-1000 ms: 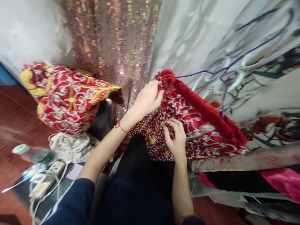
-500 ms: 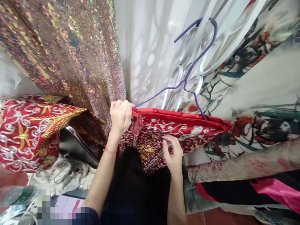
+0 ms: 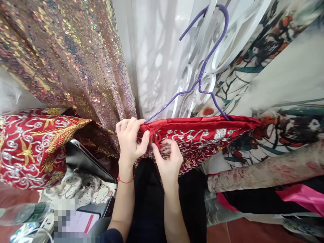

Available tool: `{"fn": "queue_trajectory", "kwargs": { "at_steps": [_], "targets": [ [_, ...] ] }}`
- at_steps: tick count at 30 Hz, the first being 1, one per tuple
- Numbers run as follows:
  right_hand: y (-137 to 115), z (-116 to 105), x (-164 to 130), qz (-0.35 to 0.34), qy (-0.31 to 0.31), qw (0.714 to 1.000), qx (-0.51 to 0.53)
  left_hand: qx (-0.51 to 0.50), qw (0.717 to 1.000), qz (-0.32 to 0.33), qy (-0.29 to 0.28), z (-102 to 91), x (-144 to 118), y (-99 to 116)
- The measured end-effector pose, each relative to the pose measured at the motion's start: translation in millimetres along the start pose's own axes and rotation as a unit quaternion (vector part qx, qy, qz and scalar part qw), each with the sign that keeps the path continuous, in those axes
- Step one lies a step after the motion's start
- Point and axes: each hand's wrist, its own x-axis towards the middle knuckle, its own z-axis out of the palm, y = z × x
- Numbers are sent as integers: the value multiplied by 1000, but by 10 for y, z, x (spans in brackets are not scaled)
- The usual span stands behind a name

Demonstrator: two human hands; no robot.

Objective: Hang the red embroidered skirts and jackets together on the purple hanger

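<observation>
A red embroidered skirt [image 3: 202, 135] with silver and gold scrollwork spreads across the middle, its plain red band along the top. The lower wires of a purple hanger [image 3: 202, 72] run down into that band. My left hand [image 3: 131, 140] is closed round the band's left end beside the wire, thumb in front. At the same end, a bunched red tie cord [image 3: 155, 136] hangs from the band. My right hand [image 3: 168, 157] holds this cord with bent fingers and thumb; the exact pinch is partly hidden. Both hands are close together, almost touching.
A sequined cloth [image 3: 76, 60] hangs at the left, above another red embroidered garment [image 3: 25, 152]. White openwork chair backs [image 3: 210, 81] stand behind the hanger. Lower left hold a plastic bottle [image 3: 22, 214] and a power strip [image 3: 47, 222]. Rolled floral fabric [image 3: 253, 168] lies at the right.
My right hand has moved left from the skirt's middle to the tie cord. My left hand's thumb has shifted towards the cord. The view has shifted slightly.
</observation>
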Motion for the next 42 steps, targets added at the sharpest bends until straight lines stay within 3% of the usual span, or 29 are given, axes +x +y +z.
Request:
{"fn": "queue_trajectory", "kwargs": {
  "at_steps": [7, 13, 16, 21, 25, 29, 33, 36, 38, 40, 42],
  "targets": [
    [-31, 138, -33, -21, 25, 999, -16, 19, 1000, -5, 9, 7, -18, 71],
    [109, -48, -152, -41, 43, 998, -36, 40, 999, 3, 23, 37, -19, 118],
    [242, -126, -335, -27, 14, 999, -35, 44, 999, 13, 16, 52, -32, 109],
    [663, -180, -557, 76, -58, 992, -87, 36, 999, 10, 13, 85, -51, 59],
    [1098, -285, -494, 225, -163, 941, -194, 22, 1000, -4, -12, 103, -32, -6],
    [1284, -362, -443, 257, -195, 922, -214, 18, 1000, -1, -23, 110, -20, -33],
    [1061, -373, -464, 230, -205, 931, -195, 3, 1000, 5, -16, 68, -37, -13],
    [715, -350, -406, 152, -185, 969, -66, -11, 999, -1, -39, 20, -44, -2],
    [462, -299, -311, 117, -168, 978, 46, -17, 998, -2, -56, -8, -40, -4],
    [230, -218, -192, 124, -173, 965, 152, -14, 998, 0, -68, -30, -32, -10],
    [40, -125, -82, 162, -190, 934, 256, -7, 997, 5, -73, -49, -28, -16]
  ]
}}
